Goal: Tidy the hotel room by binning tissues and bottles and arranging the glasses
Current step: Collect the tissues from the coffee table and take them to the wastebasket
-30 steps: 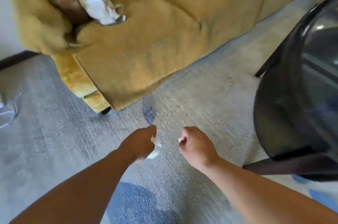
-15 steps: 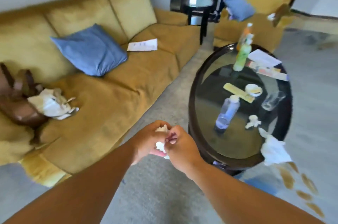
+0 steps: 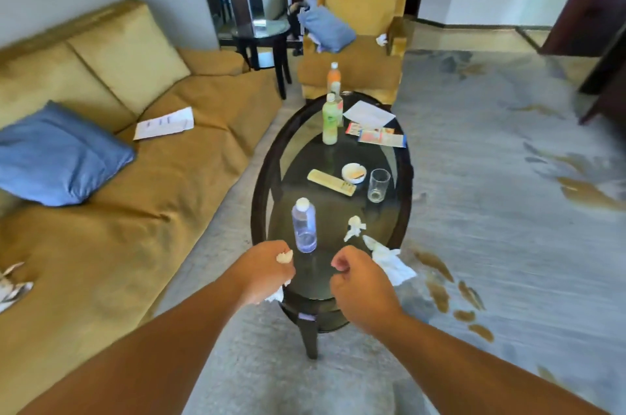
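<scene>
The left hand is curled tight around a wad of tissue, white bits showing above and below the fist, likely bunched small to carry it to a bin, none of which is in view. The right hand is loosely fisted just beside it over the near end of the oval glass desk; whether it holds anything I cannot tell. On the desk the clear bottle stands upright, long axis vertical, cap up, with two crumpled tissues near the right edge and the glass upright, mouth up, farther back.
</scene>
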`<state>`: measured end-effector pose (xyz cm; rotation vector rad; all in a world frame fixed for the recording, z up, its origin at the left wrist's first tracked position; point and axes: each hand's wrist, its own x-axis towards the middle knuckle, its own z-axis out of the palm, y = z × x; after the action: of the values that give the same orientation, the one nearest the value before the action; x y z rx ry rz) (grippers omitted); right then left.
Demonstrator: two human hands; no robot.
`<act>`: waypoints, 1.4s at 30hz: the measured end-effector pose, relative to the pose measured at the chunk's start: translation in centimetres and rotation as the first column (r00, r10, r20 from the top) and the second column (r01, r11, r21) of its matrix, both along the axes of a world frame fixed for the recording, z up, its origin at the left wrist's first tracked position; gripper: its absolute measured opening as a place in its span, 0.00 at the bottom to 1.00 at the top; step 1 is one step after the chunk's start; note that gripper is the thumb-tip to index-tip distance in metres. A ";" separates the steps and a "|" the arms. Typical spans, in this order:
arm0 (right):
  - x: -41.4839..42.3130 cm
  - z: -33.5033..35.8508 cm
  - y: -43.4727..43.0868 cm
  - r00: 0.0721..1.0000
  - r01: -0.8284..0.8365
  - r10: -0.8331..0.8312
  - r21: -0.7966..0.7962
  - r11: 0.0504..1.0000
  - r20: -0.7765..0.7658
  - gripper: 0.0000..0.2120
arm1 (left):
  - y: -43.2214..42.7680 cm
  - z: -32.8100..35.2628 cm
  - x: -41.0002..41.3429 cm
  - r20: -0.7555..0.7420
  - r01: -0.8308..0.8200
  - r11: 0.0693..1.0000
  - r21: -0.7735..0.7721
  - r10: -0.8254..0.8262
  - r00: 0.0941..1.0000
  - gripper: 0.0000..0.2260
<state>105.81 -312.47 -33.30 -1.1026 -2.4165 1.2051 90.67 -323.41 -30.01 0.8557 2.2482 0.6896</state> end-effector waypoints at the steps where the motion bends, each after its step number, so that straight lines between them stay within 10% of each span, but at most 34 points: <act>1: 1.2 0.2 2.1 1.000 0.025 -0.025 0.005 1.000 0.003 0.07 | 1.7 0.7 0.5 0.000 0.005 1.000 -0.005 -0.005 1.000 0.08; 23: 3.9 -6.0 18.8 0.963 0.085 -0.088 0.022 0.996 0.254 0.13 | 19.0 -2.7 0.0 0.129 0.040 0.999 -0.012 -0.038 0.991 0.13; 42: -2.6 -16.9 24.2 0.875 -0.174 0.156 -0.004 0.985 0.458 0.23 | 27.1 -13.4 -4.2 0.202 0.204 0.975 -0.091 -0.182 0.962 0.09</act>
<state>103.24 -288.28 -50.15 -1.3143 -2.9252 1.0281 86.43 -296.33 -43.44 0.8994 1.9803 0.5277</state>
